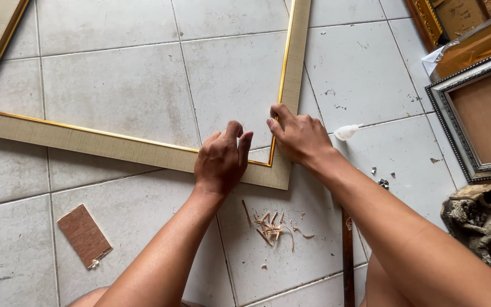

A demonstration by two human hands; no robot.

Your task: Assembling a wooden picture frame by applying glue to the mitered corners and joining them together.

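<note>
Two hands (259,149), three frames (115,142)

Beige picture frame (115,142) with gold inner edge, lying flat on floor tiles; its mitred corner sits under both hands, one rail running leftward, the other away from the grip.

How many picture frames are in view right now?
3. The beige frame with gold inner edge lies under both hands; a silver-edged frame sits at the right; a gold frame is top right. More may lie beyond the picture's edge.
</note>
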